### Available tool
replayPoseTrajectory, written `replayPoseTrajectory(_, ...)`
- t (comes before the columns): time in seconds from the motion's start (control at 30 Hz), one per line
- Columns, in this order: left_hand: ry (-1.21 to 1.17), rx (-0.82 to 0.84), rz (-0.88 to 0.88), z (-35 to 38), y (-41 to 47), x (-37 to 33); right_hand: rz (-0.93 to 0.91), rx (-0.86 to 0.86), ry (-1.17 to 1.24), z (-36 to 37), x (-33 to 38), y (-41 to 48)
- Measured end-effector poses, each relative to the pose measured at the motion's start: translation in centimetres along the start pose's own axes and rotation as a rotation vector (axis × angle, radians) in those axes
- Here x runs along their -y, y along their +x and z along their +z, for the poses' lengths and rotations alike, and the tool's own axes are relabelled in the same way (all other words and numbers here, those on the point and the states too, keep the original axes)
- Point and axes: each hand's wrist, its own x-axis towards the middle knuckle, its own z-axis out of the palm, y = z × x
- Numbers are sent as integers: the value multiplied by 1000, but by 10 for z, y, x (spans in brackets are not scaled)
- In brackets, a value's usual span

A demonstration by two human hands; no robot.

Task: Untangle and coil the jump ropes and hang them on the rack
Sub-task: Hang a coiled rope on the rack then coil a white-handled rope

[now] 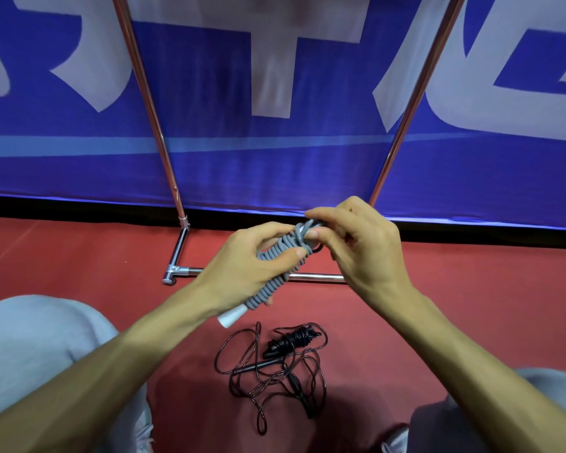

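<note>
A grey jump rope (276,256), wound tightly round its white handles, is held in the air in front of me. My left hand (245,269) grips the wound bundle at its middle, and a white handle end sticks out below it. My right hand (356,243) pinches the grey cord at the bundle's upper end. A black jump rope (275,364) lies tangled on the red floor below my hands, partly wrapped round its black handles. The chrome rack (177,253) stands just beyond, with two slanting poles and a low crossbar.
A blue banner (275,158) with large white characters hangs behind the rack. My knees in grey trousers (40,348) frame the lower left and lower right. The red floor (79,256) spreads on both sides of the rack's foot.
</note>
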Motion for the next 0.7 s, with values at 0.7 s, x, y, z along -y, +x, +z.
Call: replayPoseTrajectory(0.7,-216,58,-156,-1,3,-2,-45,30,-46,-6,-5,-4)
